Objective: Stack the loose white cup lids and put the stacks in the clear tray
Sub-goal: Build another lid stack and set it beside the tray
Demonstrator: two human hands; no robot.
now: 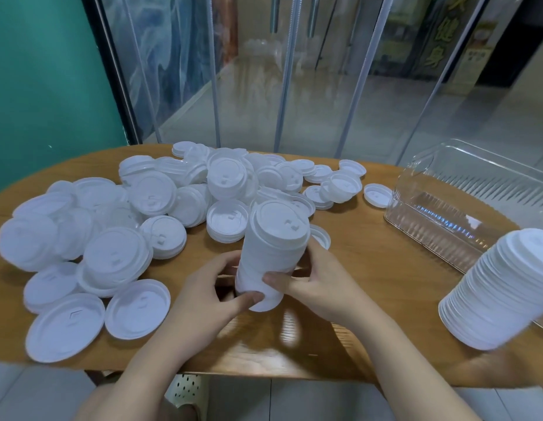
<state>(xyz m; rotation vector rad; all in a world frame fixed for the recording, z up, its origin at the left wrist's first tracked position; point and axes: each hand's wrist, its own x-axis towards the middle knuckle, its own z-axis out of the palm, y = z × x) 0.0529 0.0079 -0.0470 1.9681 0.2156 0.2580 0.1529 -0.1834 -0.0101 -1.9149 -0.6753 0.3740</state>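
Hands [203,294] [317,287] grip lid stack [271,253]; no legible writing.

You are at a rounded wooden table [370,268] beside a green wall [36,86]. Beyond it hang clear plastic strip curtains [264,86] over a tiled floor [385,117]. Under the near edge sits what may be a perforated stool [186,387].

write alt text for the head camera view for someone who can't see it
Two hands, left hand and right hand, grip a tilted stack of white lids over a wooden table. Loose lids lie heaped to the left; a second stack and a clear tray sit right.
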